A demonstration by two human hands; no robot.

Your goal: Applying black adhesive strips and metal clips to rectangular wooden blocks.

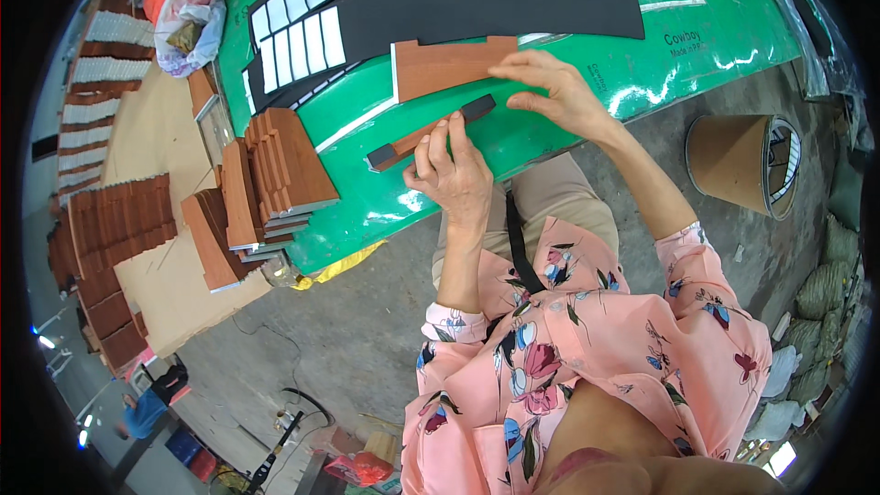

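My left hand [454,170] holds a narrow brown wooden piece [411,140] with black pads at its two ends, fingertips pressed on it near the middle. It sits on the green table covering [357,227]. My right hand [555,96] is open, thumb apart from the fingers. Its fingertips are over the right end of a flat brown wooden board [440,71] with a notched far edge; whether they touch it I cannot tell. Behind that board spread large black sheets [513,0], with rows of white-faced pads [301,48] at their left end.
Stacked brown notched boards [291,160] stand at the table's left corner. More piles [119,220] lie on cardboard further left, near plastic bags [188,27]. A brown drum [731,163] stands on the floor at right. Full sacks [823,289] line the right side. A person in blue [142,412] is far off.
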